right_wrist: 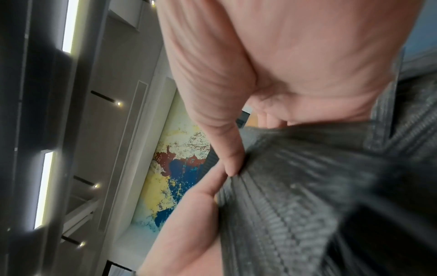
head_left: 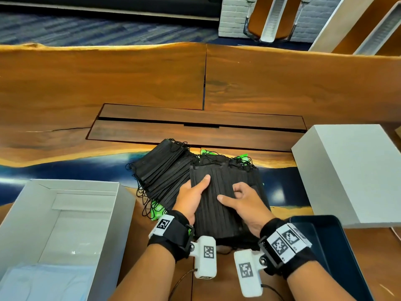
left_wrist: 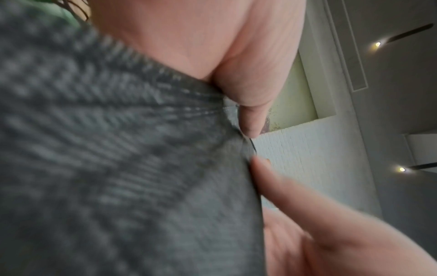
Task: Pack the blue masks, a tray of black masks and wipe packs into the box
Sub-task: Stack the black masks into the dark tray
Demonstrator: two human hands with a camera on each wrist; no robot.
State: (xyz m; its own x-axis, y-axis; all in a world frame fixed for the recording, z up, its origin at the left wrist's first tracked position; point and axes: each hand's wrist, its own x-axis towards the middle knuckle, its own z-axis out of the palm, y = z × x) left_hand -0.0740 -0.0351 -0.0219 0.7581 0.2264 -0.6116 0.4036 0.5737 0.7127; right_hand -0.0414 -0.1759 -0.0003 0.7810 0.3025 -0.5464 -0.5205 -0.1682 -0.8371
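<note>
A thick stack of black masks (head_left: 219, 213) sits between both hands at the table's middle. My left hand (head_left: 198, 189) grips its left edge, thumb on top and fingers hidden below. My right hand (head_left: 231, 195) holds the right side, thumb flat on top and fingers curled. In the wrist views the stack (left_wrist: 118, 149) (right_wrist: 295, 186) fills the frame, blurred. More black masks (head_left: 160, 170) lie fanned out to the left. Green wipe packs (head_left: 157, 210) peek from under them. The open white box (head_left: 121, 205) stands at left with blue masks (head_left: 43, 281) inside.
A dark empty tray (head_left: 329, 246) lies at the near right, beside my right wrist. The white box lid (head_left: 347, 170) stands behind it on the right. The wooden table (head_left: 130, 79) stretches away bare, with a dark inset panel (head_left: 195, 131).
</note>
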